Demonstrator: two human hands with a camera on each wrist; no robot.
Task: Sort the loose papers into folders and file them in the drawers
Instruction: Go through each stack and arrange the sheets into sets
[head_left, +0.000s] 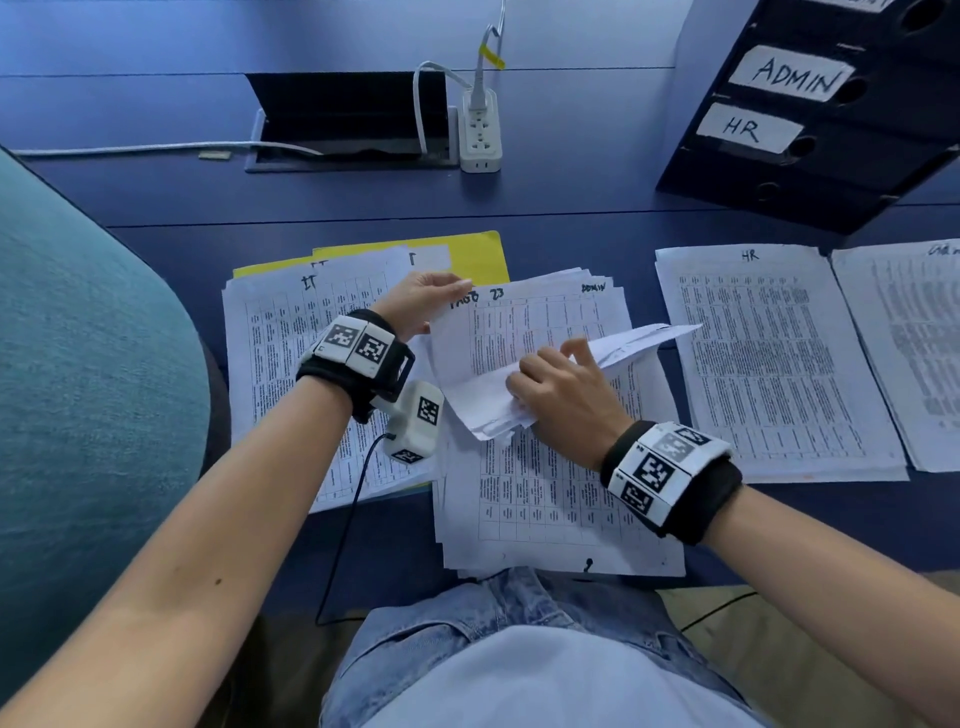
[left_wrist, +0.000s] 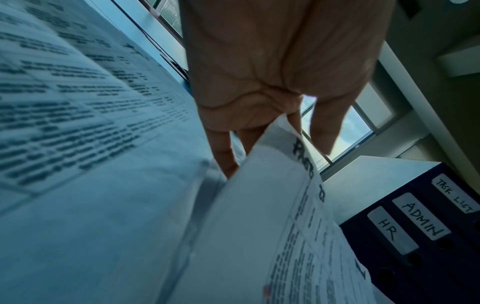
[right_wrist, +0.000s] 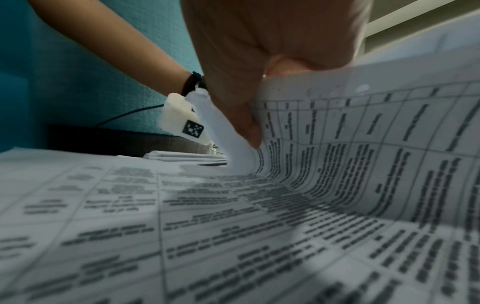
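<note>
Gripping lifted bundle of sheets (head_left: 488, 353) with both hands. My left hand (head_left: 415, 304) pinches top edge by handwritten "PAGE 23", fingers (left_wrist: 223, 152) behind paper. My right hand (head_left: 563, 397) curls round bundle's lower edge, bending it up off centre pile (head_left: 550, 499) on blue worktop (head_left: 571, 192). IT pile (head_left: 270, 332) lies left on yellow folder (head_left: 478, 254); HR pile (head_left: 769, 358) lies right. Drawer unit (head_left: 852, 156), labelled ADMIN and HR, stands far right.
</note>
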